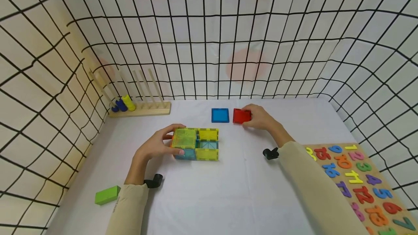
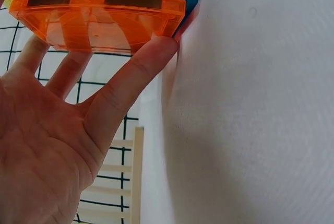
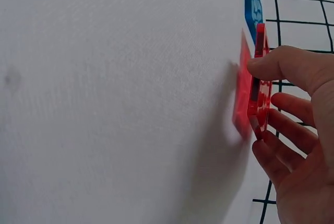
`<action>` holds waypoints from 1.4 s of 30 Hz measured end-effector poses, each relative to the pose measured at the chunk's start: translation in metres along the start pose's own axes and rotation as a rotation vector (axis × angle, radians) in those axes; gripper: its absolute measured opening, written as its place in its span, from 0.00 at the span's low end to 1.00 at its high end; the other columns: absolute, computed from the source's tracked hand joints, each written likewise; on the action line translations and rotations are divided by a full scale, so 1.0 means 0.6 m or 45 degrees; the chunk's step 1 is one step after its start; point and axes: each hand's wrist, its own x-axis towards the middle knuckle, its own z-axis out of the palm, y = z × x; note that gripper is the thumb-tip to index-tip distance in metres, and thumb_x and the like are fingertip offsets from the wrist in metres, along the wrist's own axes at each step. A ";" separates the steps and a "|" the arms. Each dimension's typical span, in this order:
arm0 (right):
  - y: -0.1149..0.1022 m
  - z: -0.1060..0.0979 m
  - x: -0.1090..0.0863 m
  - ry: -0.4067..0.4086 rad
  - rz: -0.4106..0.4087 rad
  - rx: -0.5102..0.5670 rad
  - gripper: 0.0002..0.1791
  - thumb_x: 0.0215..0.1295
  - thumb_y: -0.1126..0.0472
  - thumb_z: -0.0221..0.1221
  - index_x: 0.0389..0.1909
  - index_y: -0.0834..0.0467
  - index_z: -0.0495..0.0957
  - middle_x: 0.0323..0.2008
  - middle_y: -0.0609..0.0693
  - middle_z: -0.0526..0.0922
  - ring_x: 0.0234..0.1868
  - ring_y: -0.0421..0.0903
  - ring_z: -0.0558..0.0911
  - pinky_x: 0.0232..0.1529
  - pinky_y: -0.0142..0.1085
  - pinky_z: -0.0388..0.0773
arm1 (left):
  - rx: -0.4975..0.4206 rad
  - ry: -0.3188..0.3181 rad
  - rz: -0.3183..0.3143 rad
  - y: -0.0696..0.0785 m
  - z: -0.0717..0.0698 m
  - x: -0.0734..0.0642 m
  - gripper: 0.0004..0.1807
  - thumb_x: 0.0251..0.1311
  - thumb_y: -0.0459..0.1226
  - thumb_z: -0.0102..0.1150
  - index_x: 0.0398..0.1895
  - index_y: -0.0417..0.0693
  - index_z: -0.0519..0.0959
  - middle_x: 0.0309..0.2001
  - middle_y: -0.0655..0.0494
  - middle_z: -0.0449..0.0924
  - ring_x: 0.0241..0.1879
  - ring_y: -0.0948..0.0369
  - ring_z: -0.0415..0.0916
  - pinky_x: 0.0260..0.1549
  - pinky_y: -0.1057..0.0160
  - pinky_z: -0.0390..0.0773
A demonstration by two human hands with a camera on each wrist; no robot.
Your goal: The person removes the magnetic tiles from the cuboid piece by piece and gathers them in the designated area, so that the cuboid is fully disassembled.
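A low box built from clear magnetic tiles [image 1: 207, 154] stands on the white cloth, yellow, blue and orange, with a flat yellow-green tile over its left half and the right half uncovered. My left hand [image 1: 159, 142] holds the box at its left end, thumb along the front and fingers around the back. In the left wrist view an orange tile [image 2: 104, 28] faces the palm. My right hand [image 1: 259, 117] pinches a red magnetic tile [image 1: 241, 116] by its edges, slightly off the cloth, its red tint cast beside it. A blue magnetic tile [image 1: 220, 115] lies flat just left of it.
A wooden peg stand [image 1: 147, 110] with blue and yellow pieces is at the back left. A green block [image 1: 107, 195] lies at the front left. On the right is a number puzzle board [image 1: 362, 177], partly under my right sleeve. Black-lined netting walls [image 1: 209, 39] surround the table.
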 end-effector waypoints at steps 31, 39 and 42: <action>-0.022 0.004 -0.027 0.092 -0.069 0.042 0.31 0.68 0.58 0.62 0.71 0.58 0.69 0.71 0.60 0.71 0.66 0.60 0.71 0.63 0.59 0.77 | 0.006 0.036 0.147 -0.005 0.000 0.000 0.40 0.54 0.48 0.76 0.71 0.67 0.71 0.72 0.62 0.71 0.70 0.39 0.67 0.68 0.30 0.64; -0.058 0.006 -0.070 0.133 -0.092 0.177 0.31 0.70 0.57 0.63 0.72 0.55 0.69 0.71 0.57 0.71 0.66 0.61 0.75 0.61 0.57 0.80 | 0.012 0.047 0.163 -0.005 0.005 0.005 0.40 0.54 0.48 0.76 0.72 0.63 0.71 0.71 0.62 0.72 0.70 0.39 0.67 0.68 0.29 0.63; -0.071 0.011 -0.084 0.166 -0.122 0.225 0.30 0.71 0.56 0.64 0.72 0.54 0.70 0.71 0.57 0.72 0.66 0.61 0.76 0.63 0.56 0.79 | 0.008 0.052 0.162 -0.003 0.006 0.005 0.40 0.54 0.49 0.76 0.72 0.63 0.71 0.71 0.62 0.72 0.70 0.39 0.67 0.68 0.29 0.63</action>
